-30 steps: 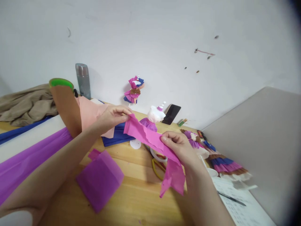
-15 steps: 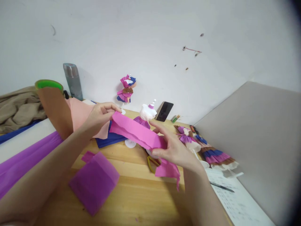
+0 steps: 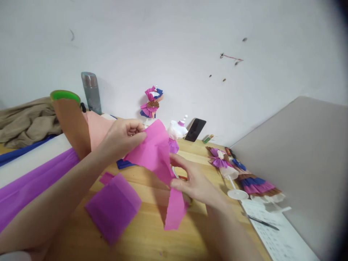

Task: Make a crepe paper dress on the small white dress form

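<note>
Above the wooden table, a sheet of bright pink crepe paper (image 3: 153, 148) hangs between my hands. My left hand (image 3: 126, 134) pinches its upper left edge, thumb against curled fingers. At the lower right, my right hand (image 3: 191, 179) grips the same paper between thumb and fingertips, and a narrow strip dangles below. A piece of purple crepe paper (image 3: 114, 208) lies on the table in front of my left forearm. Behind the pink paper stands a small dress form (image 3: 177, 130) with a white top and a purple skirt part. Scissors partly show behind my right hand.
At the left are brown paper (image 3: 72, 125), a purple sheet (image 3: 43, 177), a bottle (image 3: 91, 92) and khaki cloth (image 3: 27, 123). A phone (image 3: 195, 129) leans on the wall. Paper-dressed forms (image 3: 221, 159) lie at right, near a pen (image 3: 263, 222) on a written sheet (image 3: 274, 232).
The pink paper has gone from a stretched, folded band to an opened, drooping sheet, its loose strip hanging lower. My left hand has turned and curled more. The view has shifted slightly left.
</note>
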Motion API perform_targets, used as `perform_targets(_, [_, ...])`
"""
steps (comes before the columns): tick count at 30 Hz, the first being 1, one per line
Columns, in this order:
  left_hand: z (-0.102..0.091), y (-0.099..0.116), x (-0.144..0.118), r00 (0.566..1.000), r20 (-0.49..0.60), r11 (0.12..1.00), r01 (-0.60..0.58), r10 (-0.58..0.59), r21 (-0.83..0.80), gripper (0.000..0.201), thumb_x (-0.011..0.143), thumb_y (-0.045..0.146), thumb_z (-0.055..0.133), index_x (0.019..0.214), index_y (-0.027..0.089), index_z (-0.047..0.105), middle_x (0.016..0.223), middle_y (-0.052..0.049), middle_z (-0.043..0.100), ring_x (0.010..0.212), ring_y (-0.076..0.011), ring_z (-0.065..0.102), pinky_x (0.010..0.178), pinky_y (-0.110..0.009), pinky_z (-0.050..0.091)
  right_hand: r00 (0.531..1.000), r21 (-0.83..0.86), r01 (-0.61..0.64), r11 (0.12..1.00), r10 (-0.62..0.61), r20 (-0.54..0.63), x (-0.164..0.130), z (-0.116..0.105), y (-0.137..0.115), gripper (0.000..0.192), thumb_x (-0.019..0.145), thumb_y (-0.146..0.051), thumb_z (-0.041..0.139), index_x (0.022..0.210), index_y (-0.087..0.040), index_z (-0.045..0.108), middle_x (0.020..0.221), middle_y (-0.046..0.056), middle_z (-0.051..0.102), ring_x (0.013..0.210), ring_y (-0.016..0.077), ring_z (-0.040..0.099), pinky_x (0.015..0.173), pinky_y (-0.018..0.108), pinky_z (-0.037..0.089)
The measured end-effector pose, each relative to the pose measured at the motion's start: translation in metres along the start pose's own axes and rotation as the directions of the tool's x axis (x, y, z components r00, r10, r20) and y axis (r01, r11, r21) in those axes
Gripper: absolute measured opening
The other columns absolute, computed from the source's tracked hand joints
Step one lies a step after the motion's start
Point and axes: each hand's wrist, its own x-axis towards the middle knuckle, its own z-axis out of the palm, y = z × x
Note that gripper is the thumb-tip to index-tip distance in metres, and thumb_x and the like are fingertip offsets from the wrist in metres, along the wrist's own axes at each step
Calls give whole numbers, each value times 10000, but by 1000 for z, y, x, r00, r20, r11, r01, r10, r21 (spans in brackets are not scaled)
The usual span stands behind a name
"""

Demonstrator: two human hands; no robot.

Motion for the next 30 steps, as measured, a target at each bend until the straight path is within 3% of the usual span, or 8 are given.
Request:
perform_targets(4, [2, 9, -9, 998, 40, 999, -51, 52, -5, 162, 648, 227, 605, 516, 177, 527, 494, 40, 449, 462, -72, 385, 412, -182, 266, 989, -157, -86, 984, 65, -135, 0, 24, -1, 369, 826, -299, 631, 1178, -191, 646, 970, 93, 712, 858, 265, 647, 770, 409, 518])
perform_targets(6, [-2, 11, -10, 998, 61, 999, -25, 27, -28, 160, 656, 229, 611, 528, 180, 529, 480, 43, 436, 436, -68, 377, 392, -180, 248, 988, -162, -51, 985, 26, -155, 1, 26, -2, 291, 833, -170, 533, 1079, -206, 684, 940, 73, 702, 829, 232, 639, 752, 376, 515])
perform_targets(9, [-11, 10, -8, 998, 38, 997, 51, -49, -52, 123, 644, 245, 646, 568, 182, 573, 477, 40, 469, 416, -70, 397, 374, -176, 242, 996, -12, -3, 1000, 2, -89, 1, 13, -5, 334, 768, -72, 470, 944, -214, 715, 896, 44, 699, 781, 187, 642, 682, 303, 516])
perform_targets(12, [-24, 7, -2, 994, -6, 993, 106, -107, -51, 110, 618, 264, 696, 601, 184, 622, 503, 24, 533, 438, -92, 469, 385, -179, 301, 995, 203, -93, 975, 95, -3, -1, -8, -9, 325, 735, -74, 474, 890, -195, 733, 765, 17, 701, 671, 163, 647, 573, 255, 498])
perform_targets(19, [-43, -3, 8, 996, -39, 996, 79, -81, -45, 160, 624, 295, 749, 629, 168, 653, 525, 7, 575, 481, -110, 518, 426, -193, 373, 987, 429, -158, 889, 149, 55, -1, -36, 2, 202, 776, -212, 651, 963, -196, 725, 934, 58, 750, 790, 208, 706, 701, 327, 582])
perform_targets(23, [-43, -2, 10, 993, -59, 994, 95, -98, -52, 196, 616, 256, 747, 778, 166, 681, 538, 18, 588, 486, -112, 536, 450, -195, 388, 989, 391, -119, 913, 145, -38, 1, -34, 5, 273, 757, -173, 634, 1023, -228, 654, 1012, 42, 701, 893, 190, 672, 727, 287, 565])
perform_targets(26, [-40, -2, 11, 990, -89, 989, 97, -108, -115, 313, 626, 176, 715, 928, 200, 633, 492, 60, 547, 413, -97, 497, 421, -189, 361, 981, 391, -104, 914, 160, -111, 1, -30, 0, 202, 749, -161, 586, 933, -236, 552, 844, -3, 616, 681, 143, 605, 558, 239, 505])
perform_targets(30, [-38, -8, 15, 990, -124, 974, 42, -71, -224, 176, 652, 159, 710, 758, 203, 576, 451, 75, 489, 388, -66, 445, 393, -161, 308, 961, 412, -75, 908, 176, -214, -2, -30, 0, 119, 754, -187, 573, 759, -233, 463, 747, -31, 535, 549, 109, 476, 467, 216, 381])
